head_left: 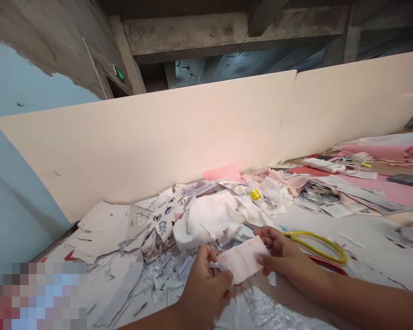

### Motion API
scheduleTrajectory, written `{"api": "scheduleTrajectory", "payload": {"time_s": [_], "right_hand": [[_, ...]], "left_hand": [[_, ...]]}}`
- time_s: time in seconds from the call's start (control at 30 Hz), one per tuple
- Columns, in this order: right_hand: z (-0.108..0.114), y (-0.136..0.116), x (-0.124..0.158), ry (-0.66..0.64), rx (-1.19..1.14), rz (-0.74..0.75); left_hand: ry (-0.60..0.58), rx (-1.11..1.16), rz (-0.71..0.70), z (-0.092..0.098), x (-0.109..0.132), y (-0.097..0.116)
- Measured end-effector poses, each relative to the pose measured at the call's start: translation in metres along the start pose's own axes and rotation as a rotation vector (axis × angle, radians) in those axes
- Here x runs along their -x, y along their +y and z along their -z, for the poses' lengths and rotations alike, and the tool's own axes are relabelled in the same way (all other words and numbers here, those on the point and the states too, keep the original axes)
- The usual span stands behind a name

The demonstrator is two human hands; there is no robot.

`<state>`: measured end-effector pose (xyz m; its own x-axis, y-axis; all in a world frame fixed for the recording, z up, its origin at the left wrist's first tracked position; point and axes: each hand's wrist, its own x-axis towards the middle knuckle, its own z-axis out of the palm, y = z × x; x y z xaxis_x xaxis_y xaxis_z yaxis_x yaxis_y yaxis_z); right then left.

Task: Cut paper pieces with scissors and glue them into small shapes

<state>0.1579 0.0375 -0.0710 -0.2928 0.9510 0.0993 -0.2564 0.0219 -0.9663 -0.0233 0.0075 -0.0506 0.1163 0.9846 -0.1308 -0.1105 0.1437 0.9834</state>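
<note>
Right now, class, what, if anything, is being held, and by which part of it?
A thin, pale pink, roughly rectangular piece of sheet material is held: the left hand pinches its left end, the right hand its right end.

A small, thin, pale piece (242, 260), of cloth or paper, I cannot tell which, sits toward five o'clock from the middle of the view. It is roughly rectangular, whitish with faint pinkish streaks, and spread almost flat with its broad face to the camera. Its long sides slant from eight o'clock up to two o'clock. The left fingers (226, 277) grip its eight o'clock end; the right fingers (267, 262) pinch its two o'clock end.
</note>
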Motion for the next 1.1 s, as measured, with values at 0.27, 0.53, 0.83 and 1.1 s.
{"api": "scheduleTrajectory", "payload": {"time_s": [0.27, 0.53, 0.83, 1.1], "right_hand": [[0.0, 0.009, -0.003, -0.019, -0.014, 0.024], [-0.006, 0.002, 0.004, -0.074, 0.0, -0.01], [-0.002, 0.003, 0.004, 0.002, 0.072, -0.036], [0.001, 0.002, 0.003, -0.035, 0.103, -0.027]], "left_hand": [[0.026, 0.074, -0.156, -0.013, -0.001, -0.013], [0.076, 0.016, -0.229, -0.012, -0.004, -0.023], [-0.003, -0.045, -0.096, -0.011, 0.006, -0.009], [0.089, -0.071, -0.14, -0.012, 0.006, 0.002]]}}
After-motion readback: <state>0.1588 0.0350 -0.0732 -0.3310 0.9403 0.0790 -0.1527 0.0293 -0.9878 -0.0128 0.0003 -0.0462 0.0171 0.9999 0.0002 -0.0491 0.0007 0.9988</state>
